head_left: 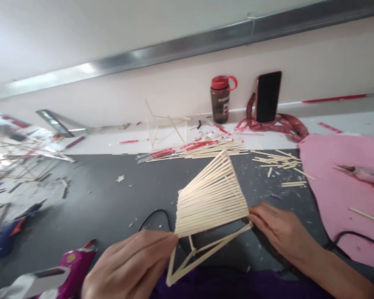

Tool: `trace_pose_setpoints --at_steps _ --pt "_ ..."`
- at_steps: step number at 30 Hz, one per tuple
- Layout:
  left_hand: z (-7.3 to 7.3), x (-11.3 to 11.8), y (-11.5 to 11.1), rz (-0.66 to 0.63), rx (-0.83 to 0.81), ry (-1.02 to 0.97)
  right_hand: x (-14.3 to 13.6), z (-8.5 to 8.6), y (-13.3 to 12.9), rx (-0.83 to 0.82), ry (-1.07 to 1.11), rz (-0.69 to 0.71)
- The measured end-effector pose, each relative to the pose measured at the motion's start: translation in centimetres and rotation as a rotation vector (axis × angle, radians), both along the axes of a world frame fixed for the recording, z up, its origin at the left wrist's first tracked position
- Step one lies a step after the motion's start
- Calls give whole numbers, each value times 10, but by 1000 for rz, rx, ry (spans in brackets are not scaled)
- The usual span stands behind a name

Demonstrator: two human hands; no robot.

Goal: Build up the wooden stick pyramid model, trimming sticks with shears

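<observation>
A model of pale wooden sticks [212, 197], with a slatted panel of parallel sticks and an open stick frame below it, is tilted above the dark mat. My left hand [134, 261] pinches the panel's lower left corner, fingertips closed on it. At the lower right corner, my right hand [279, 226] also pinches the model between thumb and fingers. Behind the model lie a pile of long sticks [218, 150] and a scatter of short sticks [276, 160].
A bottle [220, 99] and an upright phone [268, 97] stand at the back. Right, a glue gun [361, 174] lies on pink sheet [327, 166]. Left are a blue tool [6, 241], a magenta pack [77, 265] and stick frames [28, 162]. A black cable runs behind my left hand.
</observation>
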State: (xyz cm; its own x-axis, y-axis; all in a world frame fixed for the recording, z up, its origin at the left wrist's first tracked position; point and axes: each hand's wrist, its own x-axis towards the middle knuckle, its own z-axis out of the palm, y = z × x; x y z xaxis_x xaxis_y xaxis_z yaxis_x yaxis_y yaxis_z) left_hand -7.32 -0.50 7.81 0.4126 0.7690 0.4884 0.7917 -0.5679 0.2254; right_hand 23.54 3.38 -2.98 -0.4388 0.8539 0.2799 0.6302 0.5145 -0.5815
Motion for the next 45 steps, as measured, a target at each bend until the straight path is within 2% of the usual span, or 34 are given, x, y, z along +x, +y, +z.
trace_pose_setpoints --at_steps 4,7,9,13,16,20,24,28,32,35,38,45 --pt "8 13 3 -66 -109 -76 6 -7 -1 5 -4 -13" --pt "8 15 5 -90 -150 -161 10 -11 1 52 3 35" --pt "7 15 4 -88 -182 -210 10 -12 2 88 7 53" --pt "5 15 4 -92 -272 -334 9 -14 1 119 3 -1" --pt "4 14 5 -90 -346 -427 11 -19 1 129 -26 38" --pt "3 12 5 -23 -415 -465 17 -24 3 124 -47 65" --pt "3 11 4 27 -397 -437 19 -25 4 100 -27 78" --pt "3 11 5 -66 -352 -372 15 -24 5 105 -21 67" --pt "4 8 5 -115 -224 -218 7 -15 4 70 -10 40" --pt "4 5 6 -90 -122 -67 2 -8 3 16 0 -1" --pt "3 3 4 -44 -47 -14 -1 -4 3 -28 -11 -12" --pt "2 -4 2 -34 -42 64 -1 -4 5 -10 6 -11"
